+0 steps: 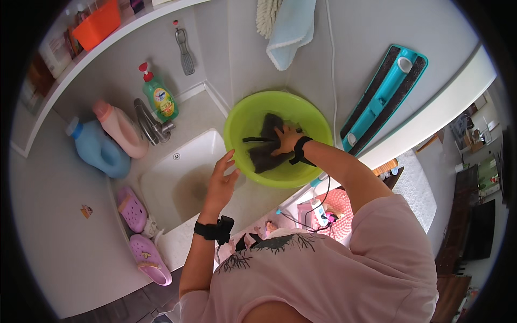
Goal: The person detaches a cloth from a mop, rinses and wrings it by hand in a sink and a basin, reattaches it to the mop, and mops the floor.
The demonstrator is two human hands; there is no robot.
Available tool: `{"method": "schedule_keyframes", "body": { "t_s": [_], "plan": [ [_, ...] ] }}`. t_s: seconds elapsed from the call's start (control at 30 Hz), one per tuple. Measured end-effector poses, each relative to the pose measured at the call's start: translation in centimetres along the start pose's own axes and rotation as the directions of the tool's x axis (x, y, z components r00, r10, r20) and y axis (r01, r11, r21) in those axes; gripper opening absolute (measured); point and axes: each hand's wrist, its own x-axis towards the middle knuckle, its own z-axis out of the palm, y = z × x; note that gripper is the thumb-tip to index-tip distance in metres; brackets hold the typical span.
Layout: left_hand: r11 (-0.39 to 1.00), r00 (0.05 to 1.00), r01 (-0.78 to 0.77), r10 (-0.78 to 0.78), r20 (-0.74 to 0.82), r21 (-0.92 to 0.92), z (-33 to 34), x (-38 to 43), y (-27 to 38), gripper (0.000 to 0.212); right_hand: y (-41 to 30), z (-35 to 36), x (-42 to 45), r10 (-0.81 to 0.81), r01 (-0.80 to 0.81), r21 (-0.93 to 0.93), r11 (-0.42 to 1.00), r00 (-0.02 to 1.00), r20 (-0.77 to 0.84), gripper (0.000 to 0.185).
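A lime-green plastic basin [242, 171] stands on the counter beside the sink, with water and a dark cloth [268, 157] in it. My right hand [287, 139] rests palm down on the cloth inside the basin, thumb and fingers spread. Part of the cloth is hidden beneath it. My left hand [222, 177] hangs over the sink's edge, just left of the basin rim. Its fingers are apart and hold nothing. A black band circles each wrist; the left one carries a small black device.
The white sink [161, 181] has a metal faucet [151, 125] behind it. Around it stand a green pump bottle [161, 99], pink bottle [123, 131], blue bottle [99, 147] and purple clogs [147, 258]. A turquoise mop head [379, 101] leans right of the basin. A shelf [101, 52] overhangs the left.
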Motion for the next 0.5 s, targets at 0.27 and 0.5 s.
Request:
{"method": "schedule_keyframes", "body": {
  "t_s": [0.27, 0.5],
  "plan": [
    [0.999, 0.998, -0.034, 0.036, 0.056, -0.029, 1.4, 1.8, -0.4, 0.046, 2.7, -2.8, -0.8, -0.243, 0.375, 0.424, 0.824, 0.911, -0.333, 0.045],
    [0.998, 0.998, -0.012, 0.016, 0.062, -0.06, 2.3, 2.5, -1.9, 0.045, 5.3, -4.1, -1.8, 0.028, 0.165, 0.545, 0.822, 0.945, -0.327, 0.038]
  ]
}}
